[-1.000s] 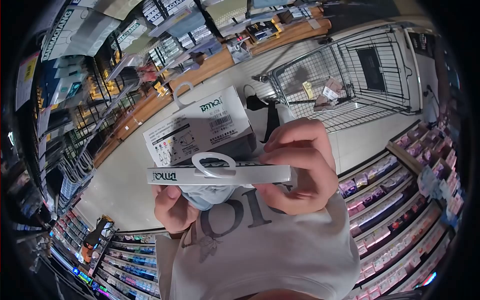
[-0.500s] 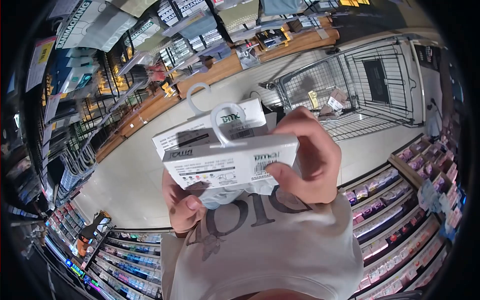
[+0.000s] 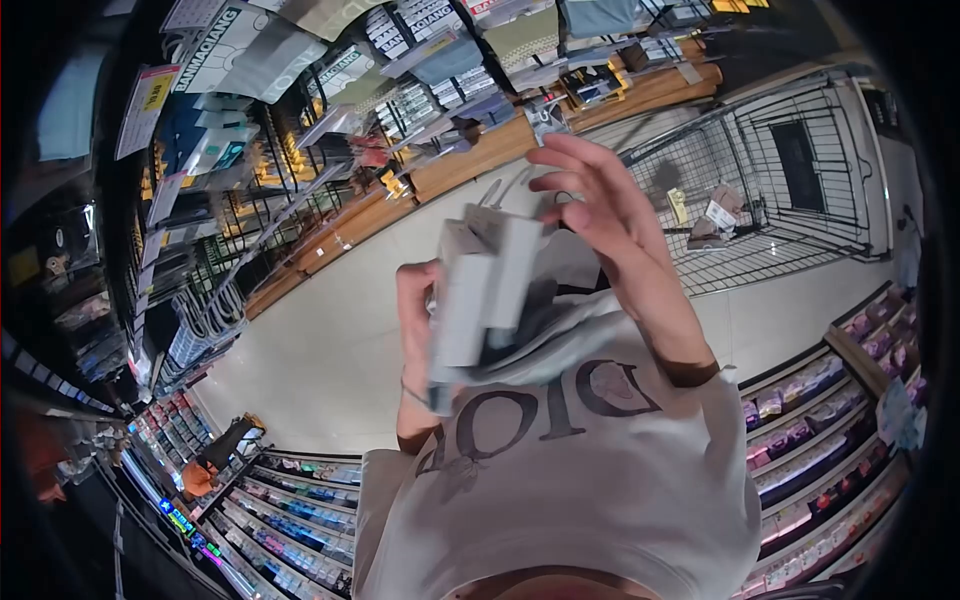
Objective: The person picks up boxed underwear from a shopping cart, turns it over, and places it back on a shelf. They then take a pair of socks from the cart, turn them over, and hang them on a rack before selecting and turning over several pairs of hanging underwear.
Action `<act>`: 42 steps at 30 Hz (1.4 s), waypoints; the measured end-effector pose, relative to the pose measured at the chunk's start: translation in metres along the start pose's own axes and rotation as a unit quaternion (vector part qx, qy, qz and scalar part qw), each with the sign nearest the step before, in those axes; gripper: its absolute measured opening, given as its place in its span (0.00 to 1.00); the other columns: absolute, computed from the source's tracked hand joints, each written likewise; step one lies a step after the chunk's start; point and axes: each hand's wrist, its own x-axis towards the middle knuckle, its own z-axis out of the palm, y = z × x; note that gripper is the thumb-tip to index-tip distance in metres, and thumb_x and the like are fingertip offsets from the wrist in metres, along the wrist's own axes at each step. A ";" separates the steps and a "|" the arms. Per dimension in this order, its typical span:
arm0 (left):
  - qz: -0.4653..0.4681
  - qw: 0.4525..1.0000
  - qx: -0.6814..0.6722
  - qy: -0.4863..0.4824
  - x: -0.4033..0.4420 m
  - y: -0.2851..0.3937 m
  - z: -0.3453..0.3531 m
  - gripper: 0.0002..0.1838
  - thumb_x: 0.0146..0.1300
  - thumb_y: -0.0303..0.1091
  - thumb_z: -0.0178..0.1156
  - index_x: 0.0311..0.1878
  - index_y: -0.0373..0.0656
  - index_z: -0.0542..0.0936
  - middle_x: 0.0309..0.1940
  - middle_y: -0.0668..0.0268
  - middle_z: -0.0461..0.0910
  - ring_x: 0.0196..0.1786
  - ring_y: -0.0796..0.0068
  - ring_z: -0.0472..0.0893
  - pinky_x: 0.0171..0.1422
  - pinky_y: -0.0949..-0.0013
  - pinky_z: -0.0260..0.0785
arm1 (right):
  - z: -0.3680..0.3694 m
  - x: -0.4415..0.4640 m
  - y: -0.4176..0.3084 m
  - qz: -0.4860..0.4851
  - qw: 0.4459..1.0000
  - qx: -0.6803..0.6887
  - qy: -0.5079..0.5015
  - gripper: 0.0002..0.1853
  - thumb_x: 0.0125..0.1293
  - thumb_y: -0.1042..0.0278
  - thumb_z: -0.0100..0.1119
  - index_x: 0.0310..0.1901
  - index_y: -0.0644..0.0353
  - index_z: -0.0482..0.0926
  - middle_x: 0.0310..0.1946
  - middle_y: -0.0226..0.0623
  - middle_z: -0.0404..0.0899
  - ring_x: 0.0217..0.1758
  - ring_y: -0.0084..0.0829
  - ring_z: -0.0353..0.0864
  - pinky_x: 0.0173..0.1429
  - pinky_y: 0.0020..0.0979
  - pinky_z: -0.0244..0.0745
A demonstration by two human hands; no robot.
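Observation:
In front of my chest, two white cardboard hanger packs (image 3: pixel 465 310) are tilted on end, blurred by motion. Their white plastic hooks (image 3: pixel 515 185) point up and away from me. Pale grey cloth (image 3: pixel 560 335) hangs below the cardboard, close to my shirt. My left hand (image 3: pixel 415 300) grips the packs from their left side, its fingers partly hidden behind them. To the right of the hooks, my right hand (image 3: pixel 600 195) is raised with its fingers apart and nothing in them.
A metal shopping cart (image 3: pixel 760 190) with a few small packaged items stands ahead to the right. Racks of hanging packs (image 3: pixel 250 60) line the far left above a wooden ledge (image 3: pixel 470 150). Stocked shelves (image 3: pixel 820 430) rise on the right. Another person (image 3: pixel 215 460) is at the lower left.
My right hand has let go of the packs and moved up and away with its fingers spreading. The packs have turned from lying across my view to standing on end in my left hand.

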 end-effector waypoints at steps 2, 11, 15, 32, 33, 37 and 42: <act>-0.179 0.967 -0.142 -0.114 0.018 -0.003 -0.008 0.23 0.72 0.49 0.54 0.56 0.37 0.72 0.34 0.70 0.66 0.33 0.78 0.68 0.41 0.73 0.64 | 0.007 0.002 0.005 0.082 0.996 -0.005 -0.035 0.27 0.72 0.65 0.61 0.68 0.65 0.67 0.60 0.39 0.74 0.67 0.27 0.73 0.62 0.30 0.75; -0.121 0.969 0.190 -0.100 0.030 -0.014 -0.008 0.20 0.76 0.43 0.52 0.59 0.37 0.73 0.44 0.63 0.77 0.38 0.74 0.74 0.44 0.71 0.65 | 0.004 0.014 -0.028 0.244 0.968 -0.049 -0.018 0.14 0.72 0.62 0.64 0.50 0.63 0.81 0.34 0.27 0.83 0.36 0.13 0.79 0.42 0.18 0.74; 0.100 0.950 0.271 -0.121 0.017 0.006 -0.013 0.22 0.76 0.42 0.53 0.63 0.35 0.72 0.51 0.60 0.78 0.47 0.70 0.76 0.53 0.67 0.67 | -0.014 0.024 -0.007 0.108 0.986 -0.123 0.007 0.12 0.72 0.62 0.64 0.48 0.63 0.84 0.33 0.23 0.83 0.33 0.11 0.74 0.37 0.17 0.67; 0.278 0.863 0.422 0.029 0.013 0.025 -0.022 0.39 0.66 0.55 0.62 0.66 0.29 0.69 0.59 0.54 0.77 0.60 0.65 0.77 0.62 0.67 0.71 | -0.045 0.021 0.013 -0.158 0.743 0.609 -0.229 0.30 0.84 0.55 0.31 0.20 0.54 0.68 0.22 0.26 0.61 0.32 0.26 0.64 0.32 0.26 0.68; 0.258 0.875 0.410 -0.010 0.013 0.028 -0.029 0.42 0.65 0.59 0.63 0.67 0.28 0.68 0.59 0.53 0.76 0.60 0.65 0.77 0.62 0.67 0.71 | -0.037 0.013 0.005 -0.143 0.742 0.627 -0.189 0.31 0.84 0.55 0.30 0.19 0.54 0.68 0.22 0.26 0.59 0.31 0.25 0.63 0.31 0.26 0.67; 0.181 0.896 0.356 -0.193 0.007 0.025 -0.041 0.29 0.75 0.47 0.54 0.66 0.31 0.68 0.58 0.54 0.76 0.55 0.64 0.79 0.55 0.68 0.73 | -0.016 0.009 -0.021 -0.189 0.733 0.600 -0.260 0.34 0.84 0.49 0.26 0.18 0.53 0.66 0.26 0.28 0.58 0.32 0.25 0.61 0.32 0.26 0.70; 0.511 0.515 0.681 -0.094 -0.011 -0.012 -0.041 0.32 0.71 0.44 0.59 0.73 0.39 0.63 0.64 0.44 0.72 0.65 0.51 0.76 0.70 0.51 0.70 | -0.008 0.022 -0.021 -0.242 0.699 0.561 -0.372 0.34 0.84 0.45 0.23 0.21 0.54 0.67 0.27 0.29 0.60 0.30 0.24 0.62 0.32 0.25 0.70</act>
